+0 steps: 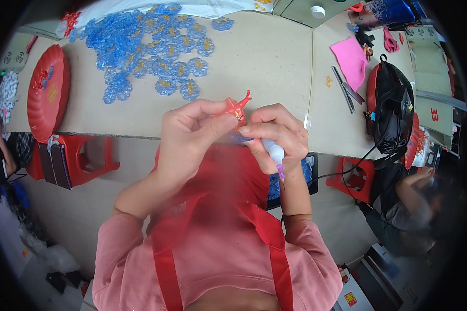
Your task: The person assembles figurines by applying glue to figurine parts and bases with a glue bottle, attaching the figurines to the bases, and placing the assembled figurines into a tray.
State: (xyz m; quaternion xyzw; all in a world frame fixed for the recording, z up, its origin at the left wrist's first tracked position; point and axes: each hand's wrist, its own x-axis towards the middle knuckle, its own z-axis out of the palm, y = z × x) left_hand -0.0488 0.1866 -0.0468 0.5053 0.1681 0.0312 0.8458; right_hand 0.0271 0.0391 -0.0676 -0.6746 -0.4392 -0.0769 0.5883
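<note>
Both hands worked by the table edge [119, 132], the left hand [189, 129] pinching a red figure [235, 109], the right hand [285, 132] a bluish piece [242, 138] and a white bottle [273, 149], which, over-squeezed, might have dripped from its downturned nozzle [281, 173].

2 wearer's hands [192, 127], 1 red figure [235, 110], 1 white bottle [274, 150], 1 apron [213, 173] — blue pieces [120, 41] uncountable.

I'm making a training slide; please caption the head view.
Left hand holding a small red piece, right hand a purple-tipped white bottle; blue flower-shaped pieces on the table.
</note>
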